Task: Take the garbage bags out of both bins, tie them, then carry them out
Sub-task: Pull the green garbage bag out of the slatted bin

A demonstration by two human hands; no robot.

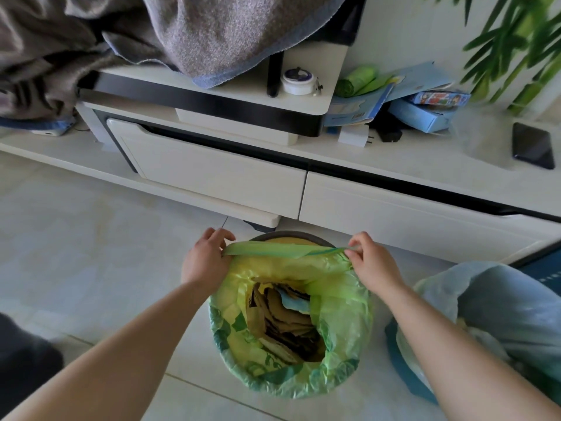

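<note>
Bag [343,302], green and thin, sits in a round bin [291,234] on the floor [91,238], and its edge is still folded over the near rim. My left hand [204,259] and my right hand [374,262] each pinch the far edge of the bag, so this edge is pulled into a tight band between them, above the far rim. The fingers of both hands are closed on the plastic. Inside the bag I see brown paper scraps [285,323] and one pale blue piece.

The floor is of pale, shiny tiles with thin joints. Just behind the bin stands a low white cabinet [394,208] with two drawers and a dark gap above them. On its top lie a phone [533,145], blue boxes [425,110], and a roll of green bags [358,79]. A raised white shelf [315,56] holds a small round jar [299,80], and a grey blanket [212,34] hangs over it. Green leaves [516,41] show at the upper right.

To my right, on the floor, a second bag [501,308], pale blue, stands in a teal bin [406,372], near the first one.
</note>
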